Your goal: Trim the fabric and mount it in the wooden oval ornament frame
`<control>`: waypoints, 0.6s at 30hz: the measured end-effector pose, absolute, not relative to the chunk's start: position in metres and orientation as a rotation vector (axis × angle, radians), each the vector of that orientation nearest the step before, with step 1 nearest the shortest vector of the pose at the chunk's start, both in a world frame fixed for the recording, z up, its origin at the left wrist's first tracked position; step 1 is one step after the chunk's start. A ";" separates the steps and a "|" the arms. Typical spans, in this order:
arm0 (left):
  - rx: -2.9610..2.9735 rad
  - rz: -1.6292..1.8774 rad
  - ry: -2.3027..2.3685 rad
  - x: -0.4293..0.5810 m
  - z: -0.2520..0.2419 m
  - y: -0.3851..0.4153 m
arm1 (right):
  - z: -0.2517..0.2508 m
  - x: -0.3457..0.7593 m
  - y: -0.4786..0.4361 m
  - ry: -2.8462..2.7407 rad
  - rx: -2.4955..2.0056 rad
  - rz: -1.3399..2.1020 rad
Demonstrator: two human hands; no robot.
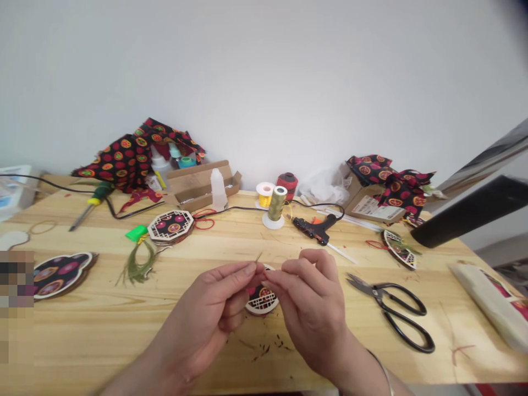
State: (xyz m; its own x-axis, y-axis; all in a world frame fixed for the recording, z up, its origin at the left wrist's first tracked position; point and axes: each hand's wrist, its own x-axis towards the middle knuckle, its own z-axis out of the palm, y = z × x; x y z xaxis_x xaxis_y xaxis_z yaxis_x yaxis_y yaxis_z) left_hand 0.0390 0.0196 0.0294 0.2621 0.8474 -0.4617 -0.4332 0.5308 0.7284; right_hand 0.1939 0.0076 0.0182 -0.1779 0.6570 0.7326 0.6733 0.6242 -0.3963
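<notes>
Head view, hands (315,308) overlapping ornament (263,302), scissors (378,293) near

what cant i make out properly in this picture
All in the head view:
- Round fretwork ornament: partly hidden by the left hand and right hand.
- Thin green strand: its lower part is covered by the left fingers.
- What the right fingertips pinch, if anything: too small and blurred.
- Lobed ornament: left end hidden by a pixelated patch.
- Box label: print too small.
</notes>
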 end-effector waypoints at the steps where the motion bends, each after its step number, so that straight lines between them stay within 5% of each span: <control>1: 0.530 0.914 0.949 0.040 0.030 0.019 | 0.019 0.194 0.008 -1.875 -1.068 0.006; 6: 0.561 0.913 0.968 0.039 0.031 0.019 | 0.026 0.223 0.015 -1.810 -1.164 -0.065; 13: 0.522 0.962 0.982 0.031 0.029 0.022 | 0.014 0.329 0.023 -1.591 -1.835 -0.795; 18: 0.510 0.954 0.995 0.032 0.026 0.021 | 0.008 0.359 0.017 -1.377 -2.093 -0.395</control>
